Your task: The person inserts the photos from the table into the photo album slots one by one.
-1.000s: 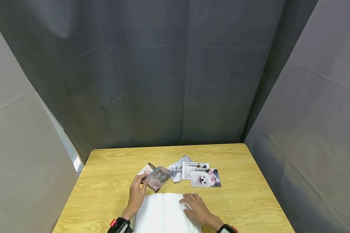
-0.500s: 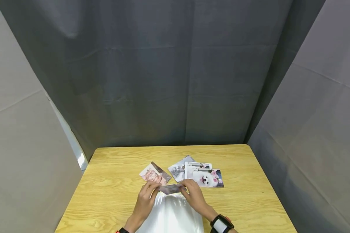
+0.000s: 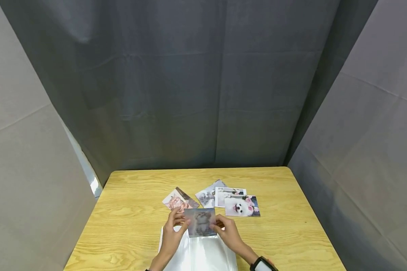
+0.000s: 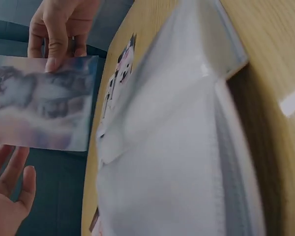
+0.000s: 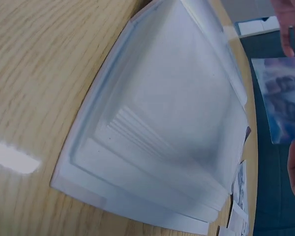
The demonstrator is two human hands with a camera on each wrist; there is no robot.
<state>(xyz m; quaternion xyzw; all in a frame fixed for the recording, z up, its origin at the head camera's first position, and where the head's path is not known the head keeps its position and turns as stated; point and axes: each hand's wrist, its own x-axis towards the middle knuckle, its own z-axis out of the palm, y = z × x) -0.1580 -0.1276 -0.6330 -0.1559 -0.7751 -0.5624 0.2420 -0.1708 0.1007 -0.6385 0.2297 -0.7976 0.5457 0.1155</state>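
Down the left side of the frame, a pale grey panel (image 3: 27, 158); rightward, a dark curtain (image 3: 166, 94) behind a yellow wood-grain worktop (image 3: 122, 214). Left of lower centre, a pink-flower photo (image 3: 175, 201) lying at a slant. Just below it, left hand (image 3: 171, 235) — thumb and fingers clamped on the left edge of a hazy grey-and-pink photo (image 3: 200, 222). At lower centre, that photo held up between both hands, clear of the open album (image 3: 207, 258) at bottom centre, with glossy clear pages. Above and slightly right, a grey photo (image 3: 207, 197) partly under a white-bordered photo (image 3: 220, 197), in turn overlapped by a white-dog photo (image 3: 242, 206). Below these, right hand (image 3: 228, 235) — clamped on the held photo's right edge, thumb in front, fingers behind. Near bottom right of centre, a dark wristband (image 3: 266, 262). Along the right side, another grey panel (image 3: 369, 150).
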